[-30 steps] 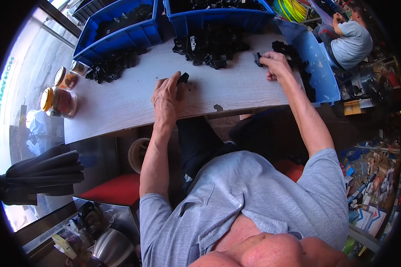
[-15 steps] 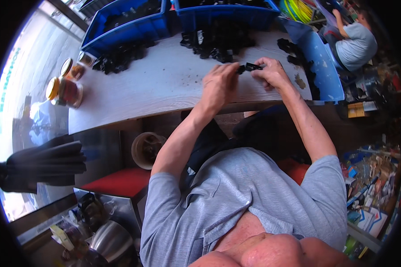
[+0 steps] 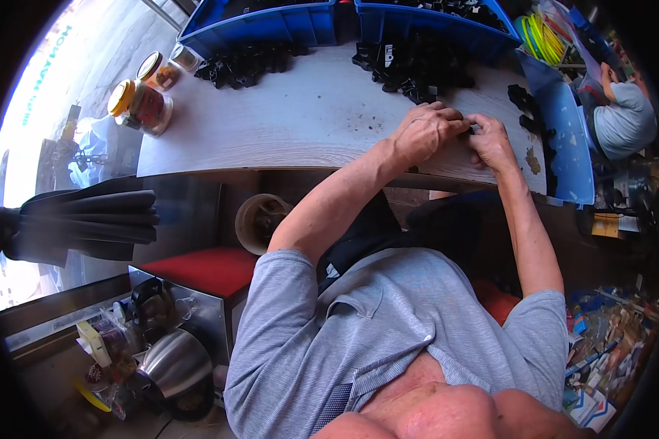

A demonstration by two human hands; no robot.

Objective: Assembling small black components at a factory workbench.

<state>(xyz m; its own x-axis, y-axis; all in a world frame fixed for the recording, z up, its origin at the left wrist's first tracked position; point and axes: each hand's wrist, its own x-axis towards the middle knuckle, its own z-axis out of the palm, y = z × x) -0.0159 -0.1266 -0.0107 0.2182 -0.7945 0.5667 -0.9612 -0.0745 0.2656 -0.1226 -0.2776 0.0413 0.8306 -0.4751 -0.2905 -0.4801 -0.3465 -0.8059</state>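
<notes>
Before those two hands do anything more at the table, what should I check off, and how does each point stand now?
1. Left hand and right hand brought together: ok, fingertips close over the table.
2. Secure grip on a piece: cannot tell, the fingers hide most of what is between them.
3. Middle pile of black parts within reach: ok, it seems; it lies just beyond the left hand.
4. Yellow-lidded jar away from the hands: ok, it stands toward the table's left end.
5. Tabletop free of marks: not ok, dark specks show left of the hands.
</notes>
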